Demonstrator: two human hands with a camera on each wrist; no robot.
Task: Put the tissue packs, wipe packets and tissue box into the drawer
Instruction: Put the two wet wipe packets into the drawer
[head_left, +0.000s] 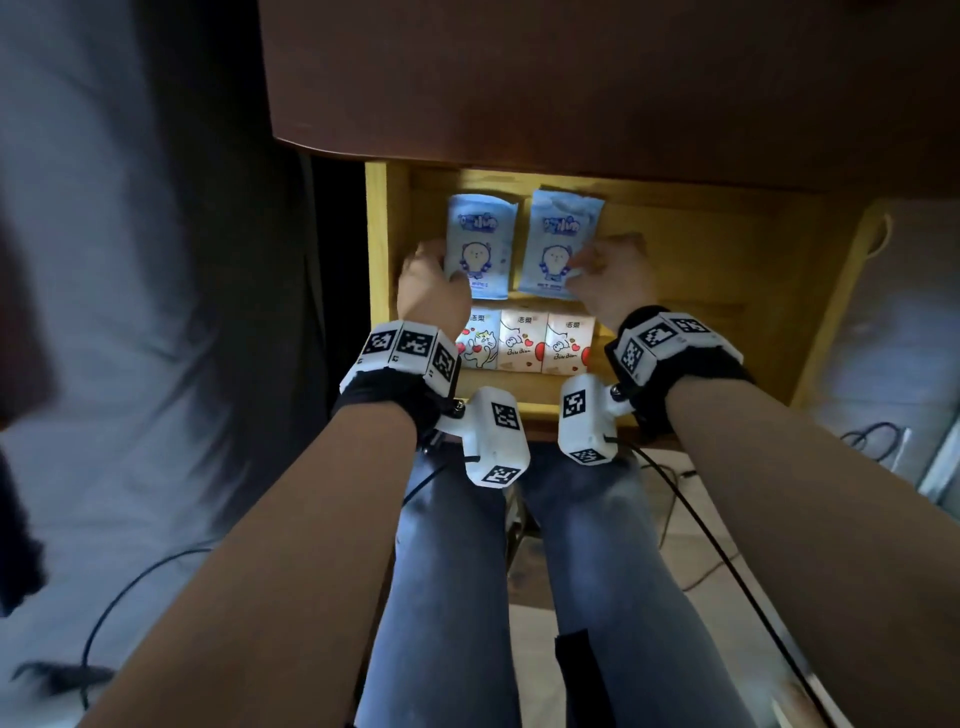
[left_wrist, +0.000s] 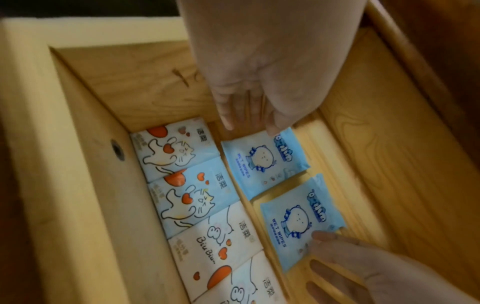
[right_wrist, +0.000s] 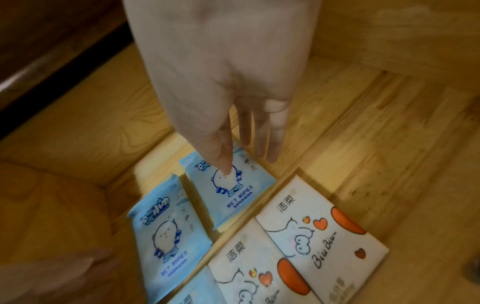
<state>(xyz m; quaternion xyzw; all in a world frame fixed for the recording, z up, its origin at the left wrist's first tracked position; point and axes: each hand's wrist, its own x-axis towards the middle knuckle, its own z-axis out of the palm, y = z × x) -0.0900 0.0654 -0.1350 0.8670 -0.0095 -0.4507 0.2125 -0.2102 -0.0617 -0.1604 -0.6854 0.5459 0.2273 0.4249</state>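
An open pale wooden drawer (head_left: 376, 234) holds two blue wet wipe packets side by side at the back. In front of them lies a row of several white tissue packs (head_left: 524, 340) (left_wrist: 197, 205) (right_wrist: 311, 236). My left hand (head_left: 431, 275) (left_wrist: 246, 92) has straight fingers touching the outer edge of the left wipe packet (head_left: 480, 244) (left_wrist: 265, 160) (right_wrist: 166, 236). My right hand (head_left: 608, 270) (right_wrist: 228, 102) presses its thumb on the right wipe packet (head_left: 558, 244) (left_wrist: 298, 222) (right_wrist: 233, 195). Its other fingers lie straight beside the packet.
The dark brown desk top (head_left: 571, 78) overhangs the back of the drawer. Wooden drawer floor (head_left: 727, 291) (right_wrist: 363, 123) shows to the right of the packs. My legs in jeans (head_left: 452, 571) are below the drawer front, and black cables (head_left: 701, 519) run across the floor.
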